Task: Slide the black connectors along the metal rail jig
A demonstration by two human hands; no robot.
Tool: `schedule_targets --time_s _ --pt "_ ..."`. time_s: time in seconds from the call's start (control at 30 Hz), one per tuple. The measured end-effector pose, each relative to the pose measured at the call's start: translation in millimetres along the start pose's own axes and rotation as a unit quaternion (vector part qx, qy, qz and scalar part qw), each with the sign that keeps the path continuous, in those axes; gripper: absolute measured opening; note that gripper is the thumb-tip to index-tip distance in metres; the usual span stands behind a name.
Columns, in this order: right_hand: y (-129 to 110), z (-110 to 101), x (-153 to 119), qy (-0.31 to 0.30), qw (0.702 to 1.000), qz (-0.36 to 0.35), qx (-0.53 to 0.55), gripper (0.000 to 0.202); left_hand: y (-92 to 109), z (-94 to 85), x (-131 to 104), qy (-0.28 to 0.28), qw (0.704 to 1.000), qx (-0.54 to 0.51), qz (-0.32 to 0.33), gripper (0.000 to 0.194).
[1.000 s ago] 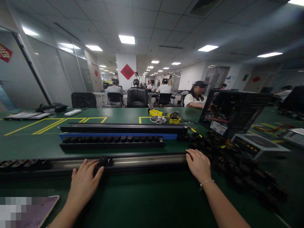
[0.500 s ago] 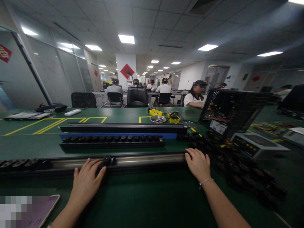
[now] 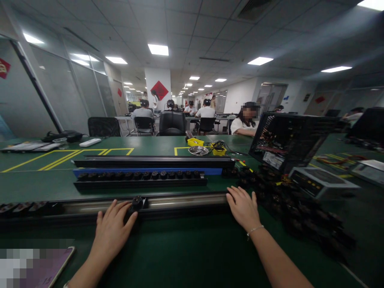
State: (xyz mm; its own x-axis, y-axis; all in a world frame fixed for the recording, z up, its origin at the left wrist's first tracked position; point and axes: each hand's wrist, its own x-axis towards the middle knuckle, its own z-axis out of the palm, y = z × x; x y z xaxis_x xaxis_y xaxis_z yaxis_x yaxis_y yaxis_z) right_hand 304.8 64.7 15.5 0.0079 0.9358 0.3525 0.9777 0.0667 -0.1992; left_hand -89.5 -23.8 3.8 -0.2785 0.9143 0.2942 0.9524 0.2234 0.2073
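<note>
My left arm came in from the lower left of the frame, and my left hand (image 3: 111, 232) lay back-up across the near rail (image 3: 186, 202), fingers pointing up and a little right, thumb spread off toward the right. Thumb and forefinger stood right against the left side of a small black block (image 3: 138, 203), which sat in the rail's channel just left of the frame's centre; whether I had it pinched or merely touched it, I could not tell. My right arm slanted up from the lower right, and my right hand (image 3: 244, 208) was also back-up (a thin bracelet (image 3: 255, 231) circled that wrist), its fingertips bent over the right part of the rail. How firm that hold was, I could not tell either, since the fingertips were partly hidden.

Compared with a second earlier, my left hand and the block had both shifted a little to the right along the channel. My right hand had come slightly left, narrowing the gap between my hands. The black pieces (image 3: 24, 207) at the rail's far left and the dark pile (image 3: 306, 218) at the lower right had hardly changed.
</note>
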Motion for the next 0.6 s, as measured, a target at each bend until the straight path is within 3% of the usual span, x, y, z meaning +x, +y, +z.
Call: schedule_targets --time_s 0.27,0.6 --pt "7.2 -1.1 -1.3 -0.039 0.996 -0.075 0.003 0.050 4.8 2.1 -2.1 0.008 1.000 -0.001 0.023 0.049" --pt "6.7 -3.0 -1.5 -0.041 0.996 -0.081 -0.004 0.050 10.8 2.6 -5.4 0.012 0.999 -0.006 0.049 0.047"
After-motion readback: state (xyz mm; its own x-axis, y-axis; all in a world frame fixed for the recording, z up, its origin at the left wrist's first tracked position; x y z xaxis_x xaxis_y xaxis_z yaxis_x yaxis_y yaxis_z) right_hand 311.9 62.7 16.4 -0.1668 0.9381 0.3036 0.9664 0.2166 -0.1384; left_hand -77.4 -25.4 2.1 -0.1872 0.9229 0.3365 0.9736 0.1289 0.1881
